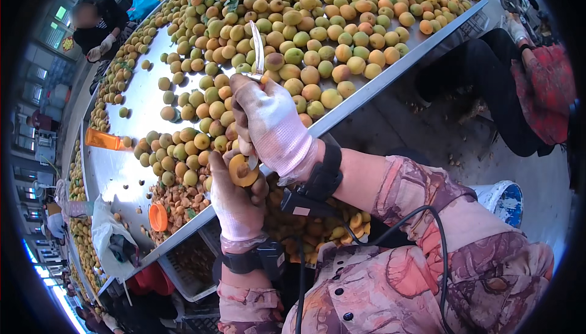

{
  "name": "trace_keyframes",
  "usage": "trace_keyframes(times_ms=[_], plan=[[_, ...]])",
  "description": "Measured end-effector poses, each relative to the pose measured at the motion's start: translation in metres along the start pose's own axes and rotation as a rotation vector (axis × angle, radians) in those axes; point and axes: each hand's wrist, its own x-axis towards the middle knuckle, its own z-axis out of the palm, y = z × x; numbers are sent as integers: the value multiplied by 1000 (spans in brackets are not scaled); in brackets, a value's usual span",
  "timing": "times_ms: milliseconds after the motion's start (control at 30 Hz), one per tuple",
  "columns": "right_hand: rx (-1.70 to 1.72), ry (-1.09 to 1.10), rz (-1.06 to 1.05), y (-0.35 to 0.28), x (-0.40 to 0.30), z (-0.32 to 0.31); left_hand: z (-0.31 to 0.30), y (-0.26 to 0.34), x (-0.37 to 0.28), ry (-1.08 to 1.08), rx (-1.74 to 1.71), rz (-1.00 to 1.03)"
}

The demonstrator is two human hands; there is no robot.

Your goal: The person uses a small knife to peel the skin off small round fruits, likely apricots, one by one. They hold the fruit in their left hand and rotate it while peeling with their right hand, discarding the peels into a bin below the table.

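Note:
My left hand (238, 201), in a stained white knit glove, holds a cut apricot (242, 171) with its orange flesh facing up. Gloved the same way, my right hand (274, 121) grips a small knife (257, 48), its narrow blade pointing away from me over the fruit. The lower fingers of the right hand are close against the cut apricot; whether they press on it is hard to tell. Whole green and orange apricots (293, 55) lie heaped beyond both hands. Below my wrists, cut apricot halves (339, 228) fill a container partly hidden by my arms.
The metal table's raised rim (352, 105) runs diagonally before me. Apricot pits (176, 201) surround an orange lid (158, 217); an orange jar (103, 138) lies farther off. A plastic bag (110, 238), grey crate (192, 270) and bucket (501, 201) stand nearby. Co-workers sit left and right.

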Motion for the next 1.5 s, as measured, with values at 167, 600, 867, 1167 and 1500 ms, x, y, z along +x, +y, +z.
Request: trace_keyframes(times_ms=[167,600,867,1167,1500], plan=[[19,25,-64,14,9,0,10,-5,-1,177,128,93],[-124,65,-239,40,14,4,3,-24,13,295,409,365],[101,186,120,27,6,13,15,-15,2,269,196,363],[309,383,245,32,14,1,16,-21,3,266,369,577],[276,106,120,24,17,0,2,-1,0,269,-33,307]])
